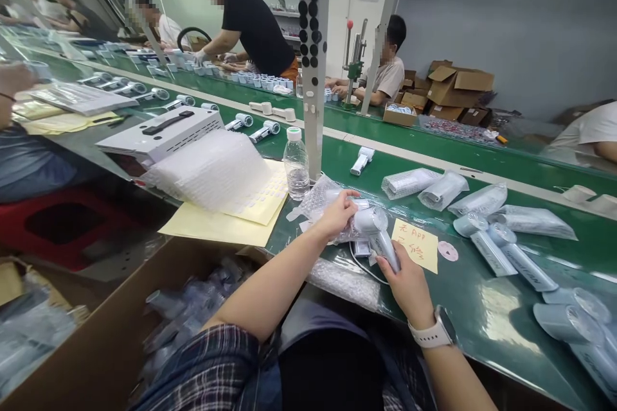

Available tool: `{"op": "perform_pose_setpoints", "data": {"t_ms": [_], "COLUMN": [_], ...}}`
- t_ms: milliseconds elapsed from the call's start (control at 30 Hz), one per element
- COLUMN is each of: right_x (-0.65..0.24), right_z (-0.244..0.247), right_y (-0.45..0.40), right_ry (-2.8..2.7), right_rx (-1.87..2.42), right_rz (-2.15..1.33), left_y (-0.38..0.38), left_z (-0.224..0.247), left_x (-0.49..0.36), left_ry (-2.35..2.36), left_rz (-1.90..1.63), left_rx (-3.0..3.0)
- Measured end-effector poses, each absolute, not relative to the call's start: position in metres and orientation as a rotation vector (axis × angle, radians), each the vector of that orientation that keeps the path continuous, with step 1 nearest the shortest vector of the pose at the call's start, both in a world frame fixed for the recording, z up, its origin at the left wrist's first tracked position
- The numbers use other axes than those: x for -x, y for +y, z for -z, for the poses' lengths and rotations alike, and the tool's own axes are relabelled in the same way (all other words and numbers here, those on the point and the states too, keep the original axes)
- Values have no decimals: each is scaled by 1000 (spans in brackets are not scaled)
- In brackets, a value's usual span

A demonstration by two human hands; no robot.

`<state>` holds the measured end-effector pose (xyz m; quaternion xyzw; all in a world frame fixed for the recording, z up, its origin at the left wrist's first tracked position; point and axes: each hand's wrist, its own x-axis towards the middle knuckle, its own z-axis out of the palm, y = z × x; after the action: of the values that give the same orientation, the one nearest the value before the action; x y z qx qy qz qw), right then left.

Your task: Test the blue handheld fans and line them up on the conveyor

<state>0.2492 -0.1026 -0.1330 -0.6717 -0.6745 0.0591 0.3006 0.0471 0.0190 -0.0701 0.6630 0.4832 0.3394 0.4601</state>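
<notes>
My right hand (407, 279), with a white watch on its wrist, grips the handle of a light blue handheld fan (383, 247) over the table's front edge. Beside the fan's round head, my left hand (339, 215) has its thumb and fingers pinched together; what they hold, if anything, is too small to make out. Bubble wrap (321, 198) lies around and behind that hand. A white cable (361, 268) curves below the fan. Just right of the fan lies a yellow note (415, 245) with red handwriting, next to a pink round sticker (448, 251).
Several fans (491, 250) lie at the right, with wrapped packages (443, 190) behind them. A water bottle (295, 164) stands by a metal post (314, 77). Yellow sheets (226, 225) and a white case (166, 131) are left. A cardboard box (110, 327) sits below. People work across the line.
</notes>
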Motion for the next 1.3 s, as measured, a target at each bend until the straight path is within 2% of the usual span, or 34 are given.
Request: {"op": "perform_pose_setpoints", "data": {"t_ms": [233,433,567,667,833,1133,1300], "right_x": [-250,-250,-234,-229,-255,-293,-288], "right_z": [114,69,58,61,71,86,90], "right_y": [-115,-124,-126,-123,-114,-130,-134], "right_ry": [-1999,-2052,-2166,-2161,-1972,-1682,-1668], "right_rx": [1801,1810,1703,1709,1872,2006,1947], "right_rz": [148,422,607,568,509,8,13], "left_y": [2,-12,-12,-12,-3,-13,-22], "left_z": [51,23,12,5,12,42,34], "left_x": [-46,-34,-32,-30,-15,-7,-30], "left_ry": [1097,1019,1035,993,1184,1263,1380], "left_rz": [-936,-799,-711,-646,-642,-420,-402], "left_rx": [-1882,-2367,-2591,-2620,-2387,-2408,-2456]}}
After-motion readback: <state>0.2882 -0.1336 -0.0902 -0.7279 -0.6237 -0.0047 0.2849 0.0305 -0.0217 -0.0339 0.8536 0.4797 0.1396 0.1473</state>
